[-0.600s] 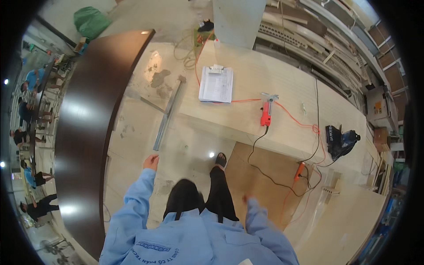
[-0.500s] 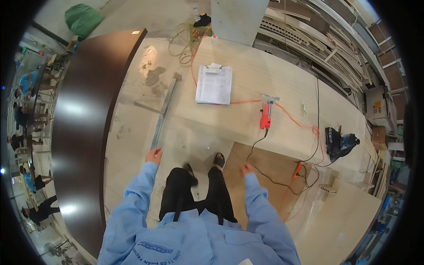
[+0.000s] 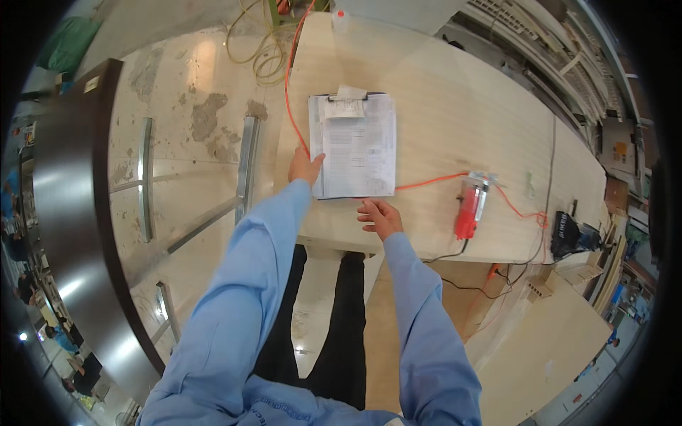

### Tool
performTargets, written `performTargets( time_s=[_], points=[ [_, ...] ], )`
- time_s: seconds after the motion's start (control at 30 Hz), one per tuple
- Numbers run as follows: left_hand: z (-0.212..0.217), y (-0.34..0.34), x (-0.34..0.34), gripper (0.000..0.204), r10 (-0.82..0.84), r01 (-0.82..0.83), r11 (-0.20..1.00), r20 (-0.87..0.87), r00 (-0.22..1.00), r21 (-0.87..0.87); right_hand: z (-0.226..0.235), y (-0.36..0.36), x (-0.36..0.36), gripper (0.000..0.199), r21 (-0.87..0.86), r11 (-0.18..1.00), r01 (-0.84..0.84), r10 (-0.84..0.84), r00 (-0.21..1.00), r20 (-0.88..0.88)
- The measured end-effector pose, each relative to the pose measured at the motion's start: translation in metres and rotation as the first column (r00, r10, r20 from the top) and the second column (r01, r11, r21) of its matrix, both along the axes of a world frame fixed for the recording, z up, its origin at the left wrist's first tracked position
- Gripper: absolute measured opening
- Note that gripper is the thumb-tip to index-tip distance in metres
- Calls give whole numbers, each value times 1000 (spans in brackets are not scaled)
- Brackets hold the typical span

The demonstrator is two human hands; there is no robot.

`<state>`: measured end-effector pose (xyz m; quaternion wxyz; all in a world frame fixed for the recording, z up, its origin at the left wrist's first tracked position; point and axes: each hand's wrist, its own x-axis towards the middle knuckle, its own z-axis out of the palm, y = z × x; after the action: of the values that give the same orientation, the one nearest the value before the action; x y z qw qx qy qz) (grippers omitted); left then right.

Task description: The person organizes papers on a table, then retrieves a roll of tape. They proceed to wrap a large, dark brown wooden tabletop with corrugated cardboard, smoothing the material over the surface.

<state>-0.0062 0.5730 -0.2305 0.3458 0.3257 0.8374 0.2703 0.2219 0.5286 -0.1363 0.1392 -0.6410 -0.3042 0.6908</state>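
A clipboard point(image 3: 354, 149) with a stack of printed sheets lies on the pale wooden table point(image 3: 426, 92), its clip at the far end with a small slip of paper under it. At its left edge my left hand point(image 3: 305, 169) takes hold, thumb over the sheets and the other fingers partly hidden. Just off the near edge of the board is my right hand point(image 3: 380, 216), fingers apart and holding nothing. Farther right on the table rests a red jigsaw point(image 3: 469, 209) with a black cord.
An orange cord point(image 3: 433, 181) runs across the table behind the jigsaw. At the right edge sits a black bag point(image 3: 568, 238). Left of the table, metal bars point(image 3: 246, 160) stand near a long dark brown panel point(image 3: 71, 192). A coiled hose point(image 3: 263, 60) lies on the floor beyond.
I have come closer to the table. Both hands have moved forward from beside my body: the left has reached the clipboard's left edge, and the right is now close to its near edge.
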Motion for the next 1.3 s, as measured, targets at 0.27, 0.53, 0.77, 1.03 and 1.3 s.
performTargets(
  time_s=[0.27, 0.53, 0.77, 1.03, 1.3],
  points=[
    [-54, -41, 16, 32, 40, 1, 978, 193, 980, -211, -51, 63, -49, 50, -69, 986, 152, -154, 988, -28],
    [21, -27, 6, 34, -212, 286, 939, -330, 920, 192, -80, 117, -89, 51, -65, 985, 160, -142, 964, 224],
    [-8, 87, -14, 20, -706, 735, 651, -504, 497, -188, -100, 117, -83, 39, -102, 980, 169, -148, 971, 189],
    [-9, 107, 1, 17, -808, 766, 537, -476, 347, -354, -95, 121, -84, 36, -163, 967, 194, -162, 968, 192],
    [-7, 128, -34, 15, -838, 838, 522, -278, 469, -160, -98, 113, -87, 35, -77, 975, 207, -188, 962, 197]
  ],
)
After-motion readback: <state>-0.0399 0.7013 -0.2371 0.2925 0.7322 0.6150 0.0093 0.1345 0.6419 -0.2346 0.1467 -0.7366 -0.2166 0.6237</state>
